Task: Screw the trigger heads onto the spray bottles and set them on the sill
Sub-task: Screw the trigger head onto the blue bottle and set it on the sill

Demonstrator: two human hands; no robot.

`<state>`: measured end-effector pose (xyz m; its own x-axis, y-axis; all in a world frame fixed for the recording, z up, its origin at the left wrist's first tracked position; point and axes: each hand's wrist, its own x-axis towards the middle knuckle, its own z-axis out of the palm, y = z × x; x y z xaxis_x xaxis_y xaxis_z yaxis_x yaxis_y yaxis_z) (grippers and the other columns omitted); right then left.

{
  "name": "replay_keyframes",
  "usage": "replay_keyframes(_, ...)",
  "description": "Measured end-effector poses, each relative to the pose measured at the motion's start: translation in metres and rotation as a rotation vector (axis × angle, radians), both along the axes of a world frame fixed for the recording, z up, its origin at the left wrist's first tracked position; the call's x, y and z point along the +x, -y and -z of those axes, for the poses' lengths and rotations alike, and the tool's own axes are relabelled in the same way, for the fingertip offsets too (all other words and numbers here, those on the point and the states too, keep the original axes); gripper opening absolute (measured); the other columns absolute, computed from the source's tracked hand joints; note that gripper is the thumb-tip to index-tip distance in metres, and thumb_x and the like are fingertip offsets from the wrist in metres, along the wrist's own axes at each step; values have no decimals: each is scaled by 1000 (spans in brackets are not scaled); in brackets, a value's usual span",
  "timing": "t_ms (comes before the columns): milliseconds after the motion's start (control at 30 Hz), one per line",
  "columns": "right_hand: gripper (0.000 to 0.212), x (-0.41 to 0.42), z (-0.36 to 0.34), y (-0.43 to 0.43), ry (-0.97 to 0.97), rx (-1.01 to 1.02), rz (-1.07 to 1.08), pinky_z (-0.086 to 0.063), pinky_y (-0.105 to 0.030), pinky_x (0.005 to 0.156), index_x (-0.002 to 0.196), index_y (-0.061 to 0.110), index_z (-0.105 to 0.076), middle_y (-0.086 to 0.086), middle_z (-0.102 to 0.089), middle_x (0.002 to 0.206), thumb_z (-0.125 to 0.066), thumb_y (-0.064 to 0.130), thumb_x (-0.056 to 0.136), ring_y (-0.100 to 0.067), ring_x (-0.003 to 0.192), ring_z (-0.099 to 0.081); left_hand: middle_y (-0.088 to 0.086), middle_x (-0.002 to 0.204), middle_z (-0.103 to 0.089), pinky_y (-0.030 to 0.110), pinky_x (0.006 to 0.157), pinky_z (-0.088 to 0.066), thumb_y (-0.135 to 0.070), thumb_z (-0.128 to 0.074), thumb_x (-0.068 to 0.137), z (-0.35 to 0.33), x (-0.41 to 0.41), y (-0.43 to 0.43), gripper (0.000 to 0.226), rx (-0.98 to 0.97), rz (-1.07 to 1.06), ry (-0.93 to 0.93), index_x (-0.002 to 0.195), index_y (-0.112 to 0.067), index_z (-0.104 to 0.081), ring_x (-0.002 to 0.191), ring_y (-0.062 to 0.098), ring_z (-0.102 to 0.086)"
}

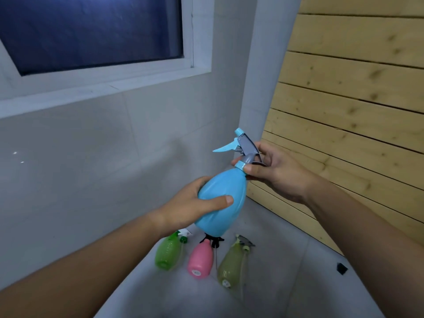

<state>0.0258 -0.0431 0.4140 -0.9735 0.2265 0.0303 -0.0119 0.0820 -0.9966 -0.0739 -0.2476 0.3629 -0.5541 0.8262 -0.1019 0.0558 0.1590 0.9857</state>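
Note:
I hold a light blue spray bottle [219, 198] tilted in mid-air at the centre of the head view. My left hand [195, 203] wraps around its belly, thumb across the front. A grey and blue trigger head [246, 146] sits on the bottle's neck, and my right hand [273, 171] pinches its blue collar. On the floor below lie a green bottle [167, 253], a pink bottle [200, 260] and an olive bottle [231, 265], each with a trigger head at its neck. The white window sill [103, 86] runs along the upper left.
A grey tiled wall [91, 157] stands ahead below the dark window [91, 31]. Wooden slat panelling [355, 99] fills the right side. A small black object [341, 268] lies on the grey floor at lower right.

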Motion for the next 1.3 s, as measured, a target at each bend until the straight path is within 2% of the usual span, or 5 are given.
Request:
replay_keyframes(400, 56, 7, -4, -6, -64, -80, -85, -51, -36, 95, 138, 9, -46, -13, -69, 113, -63, -3, 86, -24, 107, -66, 18, 124, -72, 43, 90, -55, -52, -69, 71, -7, 2, -1, 69, -18, 168, 230, 130, -17, -62, 103, 29, -71)
replay_keyframes(633, 40, 4, 4, -5, -5, 16, 56, -56, -37, 89, 122, 12, -59, -12, -72, 110, -70, 4, 84, -25, 103, -71, -3, 113, -73, 36, 85, -62, -40, -82, 76, -7, 13, -7, 56, -65, -25, -77, 126, -28, -58, 100, 16, -74)
replay_keyframes(867, 25, 0, 12, 3, -17, -137, 186, -58, -30, 78, 111, 7, -66, -10, -74, 100, -68, 5, 86, -20, 90, -72, 1, 119, -74, 43, 94, -60, -35, -76, 83, -11, 8, -9, 50, -83, 51, 57, 130, -29, -60, 106, 21, -74)
replay_keyframes(1133, 24, -8, 20, 16, 7, -123, 251, -58, -30, 75, 109, 4, -68, -7, -76, 95, -70, 15, 87, -18, 87, -74, 6, 117, -69, 44, 83, -63, -54, -89, 46, 0, 14, -16, 90, -123, -102, 76, 121, -24, -49, 97, 23, -75)
replay_keyframes(1300, 24, -7, 20, 13, 13, -158, 244, -56, -26, 72, 109, 1, -68, -6, -75, 91, -69, 13, 88, -16, 83, -73, 8, 110, -70, 42, 82, -52, -46, -65, 74, -1, 12, -17, 59, -46, 1, 248, 125, -17, -58, 95, 24, -69)
